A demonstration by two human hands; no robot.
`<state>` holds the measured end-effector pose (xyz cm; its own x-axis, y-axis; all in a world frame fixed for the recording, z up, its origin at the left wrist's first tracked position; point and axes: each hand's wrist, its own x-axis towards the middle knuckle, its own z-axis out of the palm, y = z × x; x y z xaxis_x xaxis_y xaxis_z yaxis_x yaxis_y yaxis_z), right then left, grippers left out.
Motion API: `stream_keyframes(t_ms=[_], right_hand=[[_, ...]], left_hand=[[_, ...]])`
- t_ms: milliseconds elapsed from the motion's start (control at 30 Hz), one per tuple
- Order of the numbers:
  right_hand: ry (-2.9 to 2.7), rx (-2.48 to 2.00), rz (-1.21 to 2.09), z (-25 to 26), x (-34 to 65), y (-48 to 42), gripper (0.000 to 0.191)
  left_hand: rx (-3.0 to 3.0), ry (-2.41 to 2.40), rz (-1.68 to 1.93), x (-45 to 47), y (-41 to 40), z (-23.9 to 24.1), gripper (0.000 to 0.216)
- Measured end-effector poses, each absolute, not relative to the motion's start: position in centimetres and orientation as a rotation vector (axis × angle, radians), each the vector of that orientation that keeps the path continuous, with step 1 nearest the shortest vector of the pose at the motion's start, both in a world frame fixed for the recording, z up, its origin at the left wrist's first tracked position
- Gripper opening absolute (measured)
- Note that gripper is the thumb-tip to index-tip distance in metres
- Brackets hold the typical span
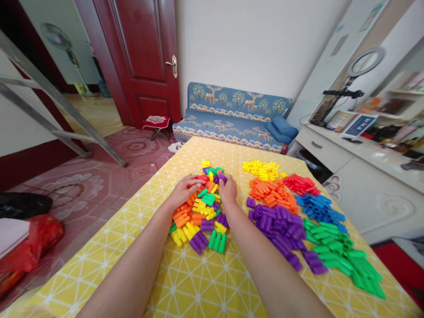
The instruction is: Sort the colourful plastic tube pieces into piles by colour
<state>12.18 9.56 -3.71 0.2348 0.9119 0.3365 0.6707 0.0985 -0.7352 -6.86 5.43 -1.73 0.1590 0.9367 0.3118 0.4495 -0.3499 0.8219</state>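
A mixed heap of plastic toy building pieces, each a row of joined tubes, lies in front of me; a green piece (217, 241) sits at its near edge. My left hand (184, 191) rests over the heap's left side, fingers stretched out and thumb apart, the fingertips touching a red piece (202, 178). On the opposite side my right hand (229, 191) is closed, with thumb and fingers pinching a purple piece (221, 177). Between the hands lie a green piece (208, 199) and several orange and yellow ones.
To the right are piles sorted by colour: yellow (263, 170), orange (273, 193), red (301, 184), blue (319, 210), purple (280, 225) and green (344, 254). They share the yellow patterned tablecloth (198, 282). A blue sofa (228, 126) stands beyond; a white cabinet (361, 185) is at right.
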Motion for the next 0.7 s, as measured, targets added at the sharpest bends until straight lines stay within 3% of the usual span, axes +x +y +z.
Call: stream_keyframes(t_ms=[700], right_hand=[[-1.428,-1.587,0.228,-3.63,12.29,9.87,0.027]], left_hand=[[1.857,1.375,1.106,-6.80,5.38,-1.51,0.038]])
